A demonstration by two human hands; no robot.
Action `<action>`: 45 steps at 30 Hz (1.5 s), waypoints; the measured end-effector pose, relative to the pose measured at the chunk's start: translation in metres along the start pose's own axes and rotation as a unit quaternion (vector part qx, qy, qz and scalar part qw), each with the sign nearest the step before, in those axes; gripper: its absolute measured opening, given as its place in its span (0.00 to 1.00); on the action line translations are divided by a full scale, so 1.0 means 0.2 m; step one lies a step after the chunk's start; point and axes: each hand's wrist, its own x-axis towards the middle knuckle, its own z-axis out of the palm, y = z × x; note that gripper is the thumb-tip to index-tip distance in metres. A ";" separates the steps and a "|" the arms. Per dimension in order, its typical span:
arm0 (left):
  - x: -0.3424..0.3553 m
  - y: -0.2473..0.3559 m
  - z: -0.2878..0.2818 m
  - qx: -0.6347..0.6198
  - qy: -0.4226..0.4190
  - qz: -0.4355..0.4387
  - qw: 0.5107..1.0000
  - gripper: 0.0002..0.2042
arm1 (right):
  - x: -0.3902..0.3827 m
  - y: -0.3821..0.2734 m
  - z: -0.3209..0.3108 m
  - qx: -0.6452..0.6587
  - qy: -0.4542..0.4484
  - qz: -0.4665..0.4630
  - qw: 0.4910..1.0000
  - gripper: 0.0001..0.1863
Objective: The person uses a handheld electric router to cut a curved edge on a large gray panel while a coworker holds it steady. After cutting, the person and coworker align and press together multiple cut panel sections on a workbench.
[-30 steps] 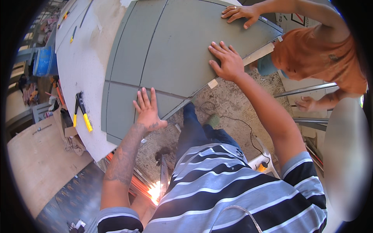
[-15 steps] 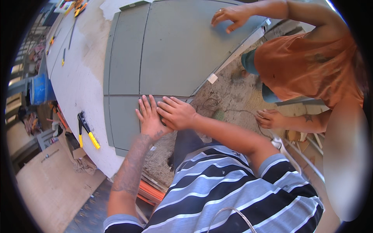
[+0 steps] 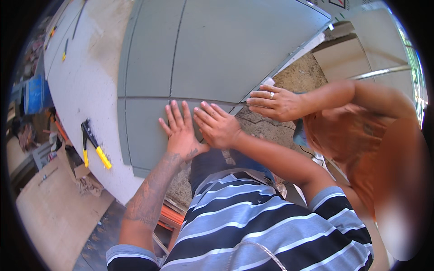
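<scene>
My left hand (image 3: 181,133) lies flat on a grey panel piece (image 3: 147,131), fingers spread, tips near the joint with a larger grey panel (image 3: 221,54). Beside it rests my right hand (image 3: 219,125), also flat, its fingers straight and close together near the same joint. Neither hand grips anything. At the panel's right edge, close to my right hand, a co-worker's hand (image 3: 276,103) with a ring reaches in, fingers stretched out. Dark lines run between the grey pieces.
A hand tool with yellow handles (image 3: 95,147) lies on the white surface (image 3: 104,126) to the left. Beyond that edge stands a blue bucket (image 3: 35,95). A brown board (image 3: 58,189) is at lower left. The co-worker in orange (image 3: 343,140) is close on my right.
The co-worker's hand has come from over the far part of the panel to its near right edge. My hands, overlapping before, now lie slightly apart. The view has shifted.
</scene>
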 end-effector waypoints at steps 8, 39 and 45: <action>0.00 -0.08 0.02 0.015 0.021 0.019 0.999 0.82 | 0.03 -0.12 0.09 0.006 -0.002 0.049 0.999 0.29; -0.09 -0.26 0.10 0.026 -0.076 0.015 0.997 0.78 | 0.09 -0.25 0.19 0.019 -0.007 0.029 0.999 0.25; -0.09 -0.23 0.06 0.029 -0.105 0.019 0.994 0.73 | 0.15 -0.26 0.12 0.024 -0.035 0.063 0.997 0.32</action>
